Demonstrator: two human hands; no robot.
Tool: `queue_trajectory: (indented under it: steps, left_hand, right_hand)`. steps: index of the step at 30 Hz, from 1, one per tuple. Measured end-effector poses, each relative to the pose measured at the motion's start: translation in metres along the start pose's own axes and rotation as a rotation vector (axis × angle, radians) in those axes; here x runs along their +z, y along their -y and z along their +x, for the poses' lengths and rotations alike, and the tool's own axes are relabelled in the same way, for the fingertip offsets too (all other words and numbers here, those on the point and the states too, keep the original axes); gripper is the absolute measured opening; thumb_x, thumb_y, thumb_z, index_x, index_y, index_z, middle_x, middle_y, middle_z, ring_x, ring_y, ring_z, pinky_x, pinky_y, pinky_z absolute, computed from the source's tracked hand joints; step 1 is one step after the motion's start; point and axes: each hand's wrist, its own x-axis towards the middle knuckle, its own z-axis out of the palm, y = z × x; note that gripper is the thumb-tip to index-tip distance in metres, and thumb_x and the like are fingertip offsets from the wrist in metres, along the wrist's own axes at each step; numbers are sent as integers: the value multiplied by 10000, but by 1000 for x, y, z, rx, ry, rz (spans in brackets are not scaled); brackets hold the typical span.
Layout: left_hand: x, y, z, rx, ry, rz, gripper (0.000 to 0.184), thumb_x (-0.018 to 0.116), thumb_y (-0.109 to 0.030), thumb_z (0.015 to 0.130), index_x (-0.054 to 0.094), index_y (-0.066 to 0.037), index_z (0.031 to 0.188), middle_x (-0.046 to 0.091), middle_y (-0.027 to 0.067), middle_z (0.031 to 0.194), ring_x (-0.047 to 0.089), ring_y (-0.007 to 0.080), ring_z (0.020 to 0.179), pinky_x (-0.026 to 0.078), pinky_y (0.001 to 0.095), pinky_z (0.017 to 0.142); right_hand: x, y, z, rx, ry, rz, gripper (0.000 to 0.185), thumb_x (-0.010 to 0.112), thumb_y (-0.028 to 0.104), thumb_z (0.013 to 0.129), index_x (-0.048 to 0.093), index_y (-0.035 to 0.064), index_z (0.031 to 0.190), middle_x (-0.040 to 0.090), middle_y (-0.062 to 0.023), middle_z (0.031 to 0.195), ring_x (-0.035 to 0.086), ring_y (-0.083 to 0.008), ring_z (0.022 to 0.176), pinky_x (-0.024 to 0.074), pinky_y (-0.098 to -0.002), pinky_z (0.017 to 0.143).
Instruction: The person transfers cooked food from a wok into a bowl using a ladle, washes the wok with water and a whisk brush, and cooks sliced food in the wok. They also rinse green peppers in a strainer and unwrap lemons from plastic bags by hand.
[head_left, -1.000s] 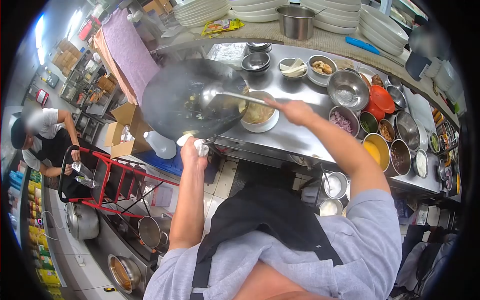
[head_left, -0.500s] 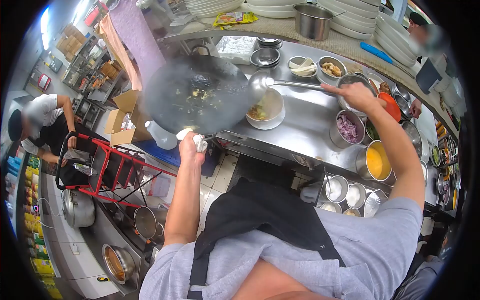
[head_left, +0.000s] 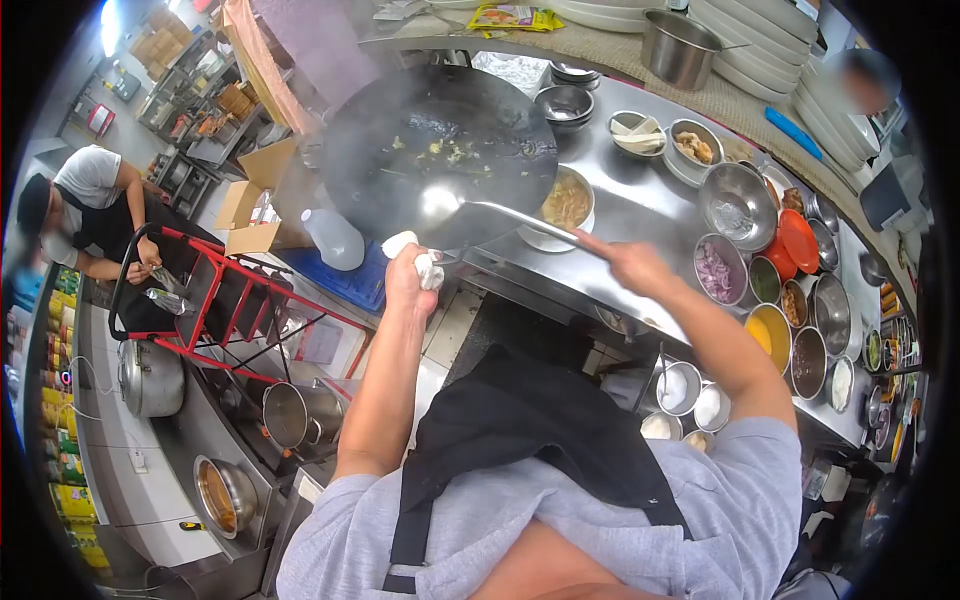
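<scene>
My left hand [head_left: 408,280] is closed round the wok's handle, with a white cloth [head_left: 429,270] bunched in its grip. The big dark wok [head_left: 350,170] is lifted and tilted, steaming, with pale bits of food on its inner surface. My right hand [head_left: 638,266] grips the long handle of a metal ladle [head_left: 525,217], whose bowl is inside the wok near its lower edge. Just right of the wok, a white bowl [head_left: 592,205] holds brothy food and stands on a plate [head_left: 540,238] on the steel counter.
Steel bowls of chopped red onion [head_left: 714,268], yellow liquid [head_left: 768,335] and other ingredients crowd the counter's right side. Stacked plates [head_left: 750,50] and a saucepan [head_left: 680,48] stand on the shelf above. At left, a co-worker [head_left: 110,215] bends beside a red step ladder [head_left: 205,315].
The ladle has moved left and down from above the white bowl into the wok, my right hand following. The wok sits further right and higher in view, partly because the camera shifted.
</scene>
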Motion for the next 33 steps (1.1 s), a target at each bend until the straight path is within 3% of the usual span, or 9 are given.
queue_trajectory:
  steps: [3, 14, 18, 20, 22, 24, 28, 30, 33]
  left_hand:
    - [6, -7, -1, -1, -6, 30, 47, 563, -17, 776, 561, -45, 813, 598, 80, 686, 597, 189, 551, 450, 325, 457]
    - [-20, -18, 15, 83, -74, 115, 77, 584, -16, 780, 554, -42, 845, 585, 68, 677, 599, 200, 524, 455, 330, 419]
    - [-44, -37, -29, -3, -46, -36, 141, 578, -47, 801, 499, -89, 910, 577, 56, 671, 630, 189, 557, 461, 278, 403]
    - [-69, -45, -48, -61, -80, -120, 149, 563, -53, 813, 497, -119, 929, 589, 46, 677, 649, 189, 576, 501, 276, 424]
    - [-87, -51, -78, -74, -145, -161, 134, 559, -55, 812, 508, -121, 917, 607, 52, 695, 655, 190, 583, 528, 276, 453]
    - [-89, -52, -110, -21, -254, -231, 107, 555, -69, 814, 517, -123, 897, 616, 56, 702, 648, 186, 577, 544, 281, 474]
    - [-153, -49, -166, 99, -403, -340, 87, 536, -70, 815, 492, -133, 856, 593, 79, 678, 594, 175, 506, 477, 257, 399]
    - [-157, -53, -214, 206, -565, -465, 87, 541, -73, 812, 494, -135, 850, 589, 74, 677, 589, 172, 507, 468, 248, 396]
    - [-196, -48, -287, 424, -643, -595, 81, 548, -87, 818, 522, -138, 875, 596, 60, 692, 596, 169, 540, 462, 251, 405]
  right_hand:
    - [-46, -35, -32, 180, 136, -130, 799, 486, 23, 838, 332, 456, 1491, 666, -174, 853, 669, -336, 691, 546, -468, 663]
    - [-178, -55, -72, 129, 119, -618, 831, 489, 29, 868, 211, 427, 1543, 658, -113, 813, 661, -292, 662, 537, -428, 609]
    - [-149, -34, -58, 56, -70, -311, 704, 529, 63, 849, 341, 263, 1496, 663, -139, 823, 658, -339, 697, 526, -462, 641]
    - [-134, -4, -30, 109, 116, -78, 626, 575, 67, 822, 407, 180, 1414, 669, -173, 869, 662, -377, 801, 513, -494, 710]
    - [-91, 22, 10, -8, 215, 311, 552, 605, 75, 838, 428, 86, 1361, 666, -204, 958, 656, -377, 913, 502, -478, 791]
    - [-24, 57, 60, -364, 115, 512, 573, 611, 101, 862, 412, 13, 1392, 596, -245, 1204, 591, -383, 1124, 458, -440, 965]
    - [-2, 211, 133, -581, 460, 791, 580, 646, 178, 862, 425, 24, 1375, 610, -247, 1139, 609, -364, 1072, 471, -426, 923]
    - [4, 275, 144, -979, 333, 872, 674, 658, 192, 863, 355, 34, 1443, 625, -246, 1100, 626, -354, 1037, 485, -435, 895]
    - [-50, 333, 133, -1035, 806, 601, 908, 651, 156, 851, 88, 159, 1563, 657, -237, 895, 662, -402, 845, 501, -482, 811]
